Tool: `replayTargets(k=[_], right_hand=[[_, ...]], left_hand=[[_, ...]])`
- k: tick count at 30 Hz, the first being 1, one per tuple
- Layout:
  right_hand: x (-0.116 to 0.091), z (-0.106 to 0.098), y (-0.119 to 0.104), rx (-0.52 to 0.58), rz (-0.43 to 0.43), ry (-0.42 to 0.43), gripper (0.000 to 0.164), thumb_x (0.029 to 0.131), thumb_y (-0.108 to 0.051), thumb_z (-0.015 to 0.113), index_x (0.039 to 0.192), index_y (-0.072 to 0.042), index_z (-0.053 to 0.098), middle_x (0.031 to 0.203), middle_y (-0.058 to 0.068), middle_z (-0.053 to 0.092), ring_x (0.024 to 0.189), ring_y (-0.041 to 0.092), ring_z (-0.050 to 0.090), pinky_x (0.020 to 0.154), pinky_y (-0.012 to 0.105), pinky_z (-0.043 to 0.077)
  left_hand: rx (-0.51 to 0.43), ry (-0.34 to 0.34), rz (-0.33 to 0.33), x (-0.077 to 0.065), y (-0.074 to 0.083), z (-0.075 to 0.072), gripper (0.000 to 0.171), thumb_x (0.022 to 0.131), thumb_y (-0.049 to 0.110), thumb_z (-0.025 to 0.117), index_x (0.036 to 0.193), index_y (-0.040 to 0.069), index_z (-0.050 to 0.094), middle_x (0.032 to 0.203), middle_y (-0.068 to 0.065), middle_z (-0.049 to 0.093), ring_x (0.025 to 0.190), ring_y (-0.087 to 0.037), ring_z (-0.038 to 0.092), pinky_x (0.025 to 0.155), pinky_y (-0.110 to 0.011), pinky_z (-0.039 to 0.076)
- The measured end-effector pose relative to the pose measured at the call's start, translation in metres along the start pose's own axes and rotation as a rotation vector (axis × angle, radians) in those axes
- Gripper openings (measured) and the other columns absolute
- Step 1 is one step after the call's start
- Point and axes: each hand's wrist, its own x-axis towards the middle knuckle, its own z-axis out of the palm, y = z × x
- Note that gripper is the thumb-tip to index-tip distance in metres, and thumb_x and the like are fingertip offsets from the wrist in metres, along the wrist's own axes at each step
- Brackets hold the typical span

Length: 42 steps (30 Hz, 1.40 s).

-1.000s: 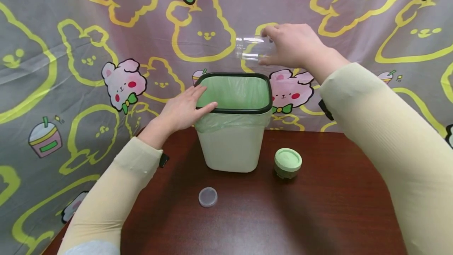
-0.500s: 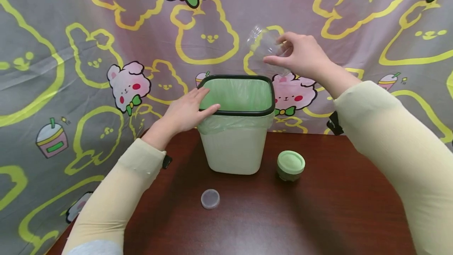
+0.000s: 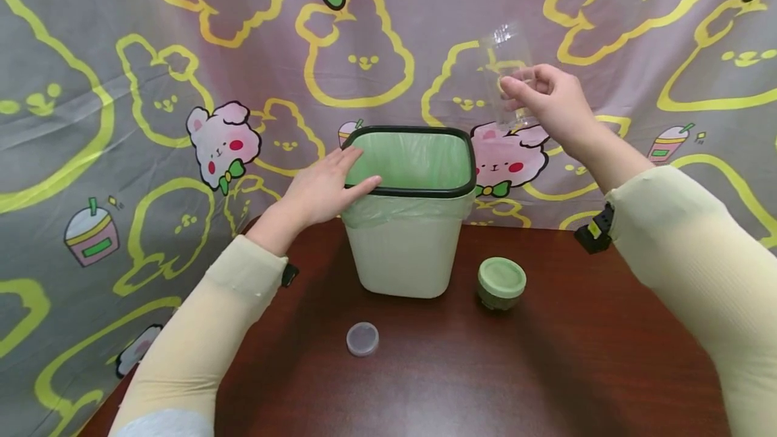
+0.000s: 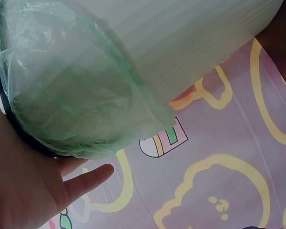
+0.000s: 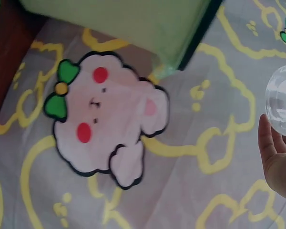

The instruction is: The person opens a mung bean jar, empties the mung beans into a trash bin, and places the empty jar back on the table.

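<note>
In the head view, my right hand (image 3: 558, 103) grips a clear, see-through jar (image 3: 505, 52) up in the air, right of and above the trash bin (image 3: 403, 248). The jar is nearly upright and lidless, with nothing visible inside. Its round base (image 5: 282, 102) shows at the edge of the right wrist view. My left hand (image 3: 315, 191) rests on the bin's left rim, fingers spread and fairly straight. A green bag (image 4: 71, 105) lines the bin and folds over its black rim. On the table lies a round, clear lid (image 3: 362, 339).
Right of the bin, a small round container (image 3: 501, 282) with a pale green lid stands on the dark wooden table (image 3: 443, 369). Behind hangs a cloth (image 3: 388, 39) printed with cartoon rabbits, close to the bin's back.
My right hand has moved right, away from over the bin, turning the jar from lying sideways to nearly upright. The left hand stays on the rim.
</note>
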Motion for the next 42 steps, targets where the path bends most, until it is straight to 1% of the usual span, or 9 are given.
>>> replayTargets(k=[7,18,21,25,30,34,37,41,42], right_hand=[[-0.017,-0.011,0.031,-0.093,0.057,0.011,0.061,0.092,-0.045,0.062,0.135,-0.005,0.044,0.109,-0.007,0.058,0.107,0.014,0.055,0.082,0.024,0.041],[-0.058,-0.017,0.101,-0.207,0.123,-0.050,0.064,0.096,-0.038,0.060,0.136,0.003,0.032,0.126,0.011,0.052,0.116,0.023,0.051,0.080,0.021,0.041],[-0.074,-0.017,0.116,-0.208,0.111,-0.053,0.062,0.096,-0.033,0.061,0.134,0.006,0.031,0.127,0.019,0.052,0.109,0.011,0.055,0.079,0.016,0.042],[-0.092,-0.020,0.131,-0.190,0.073,-0.007,0.054,0.095,-0.026,0.065,0.126,0.008,0.038,0.114,0.007,0.057,0.093,-0.011,0.049,0.075,0.008,0.041],[-0.109,-0.030,0.152,-0.225,0.086,0.044,0.051,0.094,-0.025,0.066,0.125,0.008,0.044,0.102,-0.010,0.054,0.087,-0.013,0.048,0.073,0.007,0.039],[-0.121,-0.041,0.169,-0.278,0.152,0.037,0.059,0.095,-0.029,0.064,0.131,0.011,0.039,0.114,0.013,0.055,0.088,-0.013,0.044,0.072,0.007,0.038],[-0.130,-0.049,0.180,-0.324,0.205,0.028,0.064,0.095,-0.033,0.063,0.133,0.013,0.037,0.122,0.028,0.050,0.096,0.002,0.050,0.070,0.011,0.038],[-0.142,-0.053,0.191,-0.330,0.236,0.026,0.064,0.094,-0.033,0.065,0.130,0.012,0.038,0.119,0.025,0.051,0.097,0.010,0.053,0.067,0.013,0.039],[-0.144,-0.054,0.193,-0.318,0.237,0.030,0.062,0.093,-0.032,0.067,0.128,0.011,0.040,0.115,0.019,0.054,0.092,0.002,0.052,0.067,0.011,0.040]], left_hand=[[-0.003,0.005,0.001,-0.002,0.001,0.001,0.087,0.092,0.073,0.031,0.155,0.013,0.026,0.159,-0.009,0.022,0.145,-0.028,0.018,0.111,-0.052,0.025],[-0.006,0.002,-0.006,-0.004,-0.003,0.002,0.088,0.091,0.074,0.031,0.155,0.013,0.026,0.159,-0.009,0.022,0.146,-0.028,0.016,0.112,-0.051,0.023],[-0.011,0.002,-0.009,-0.005,-0.003,0.003,0.088,0.091,0.074,0.031,0.155,0.014,0.026,0.159,-0.009,0.022,0.146,-0.026,0.016,0.112,-0.051,0.024],[-0.016,0.008,-0.004,-0.006,-0.003,0.003,0.087,0.092,0.073,0.031,0.154,0.013,0.027,0.159,-0.009,0.022,0.146,-0.027,0.017,0.111,-0.050,0.025],[-0.018,0.012,-0.005,-0.006,-0.004,0.003,0.087,0.092,0.073,0.031,0.154,0.013,0.027,0.159,-0.009,0.023,0.146,-0.027,0.017,0.112,-0.050,0.024],[-0.014,0.011,-0.007,-0.004,-0.003,0.002,0.088,0.091,0.075,0.030,0.155,0.014,0.027,0.159,-0.008,0.022,0.146,-0.027,0.017,0.112,-0.050,0.024],[-0.014,0.014,-0.003,-0.002,-0.002,0.002,0.089,0.091,0.075,0.030,0.155,0.014,0.027,0.159,-0.008,0.022,0.146,-0.027,0.017,0.112,-0.050,0.024],[-0.012,0.013,0.002,-0.001,0.000,0.001,0.088,0.091,0.074,0.031,0.155,0.013,0.027,0.159,-0.008,0.022,0.146,-0.027,0.017,0.112,-0.050,0.023],[-0.011,0.012,0.003,0.000,0.000,0.001,0.087,0.092,0.074,0.031,0.155,0.013,0.027,0.159,-0.008,0.022,0.146,-0.027,0.017,0.112,-0.050,0.023]])
